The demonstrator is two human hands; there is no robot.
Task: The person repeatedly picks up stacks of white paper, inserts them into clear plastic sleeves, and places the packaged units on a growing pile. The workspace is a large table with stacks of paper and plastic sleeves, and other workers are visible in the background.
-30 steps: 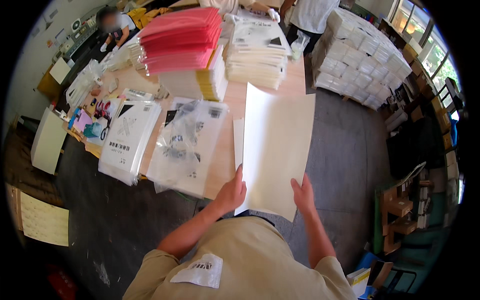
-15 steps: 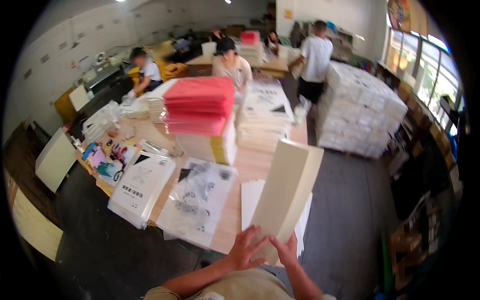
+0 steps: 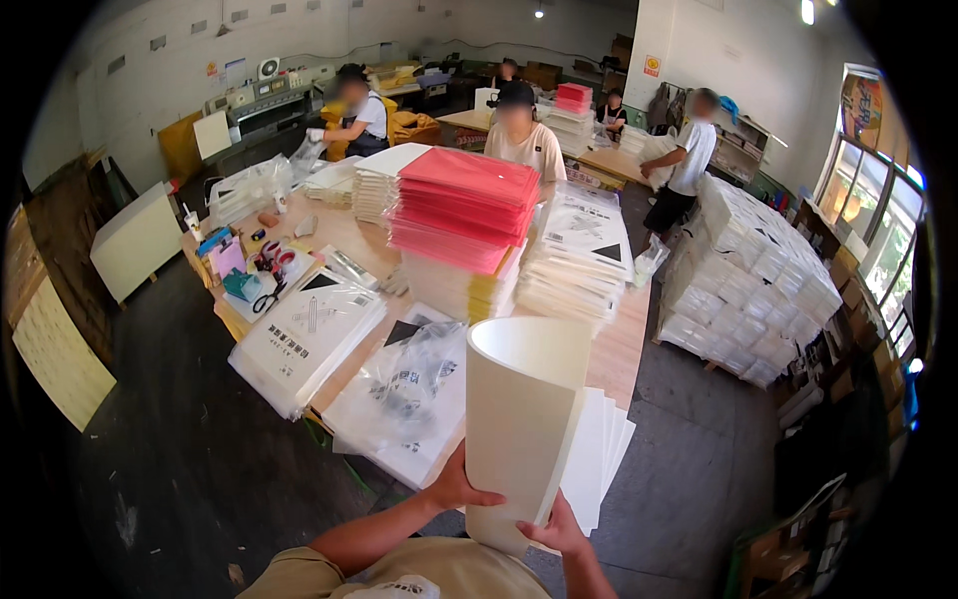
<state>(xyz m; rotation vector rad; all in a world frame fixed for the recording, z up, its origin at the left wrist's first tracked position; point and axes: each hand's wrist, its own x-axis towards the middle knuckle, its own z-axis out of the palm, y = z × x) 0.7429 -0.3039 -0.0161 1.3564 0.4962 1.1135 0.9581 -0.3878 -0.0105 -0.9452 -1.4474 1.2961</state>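
Workshop table (image 3: 621, 347), pale wood. Upon it: red packets (image 3: 464, 200), stacked tall; printed packs (image 3: 311, 327), toward the left; white sheets (image 3: 601, 454), fanned at the near right. Cream paper (image 3: 519, 429), curled, stands raised at the table's near edge. Left hand (image 3: 461, 486) grips its left side, thumb across the face; right hand (image 3: 561, 529) grips its lower right edge.

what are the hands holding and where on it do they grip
Curled cream paper, held near its lower end: the left hand at the lower left side, the right hand near the lower right corner.
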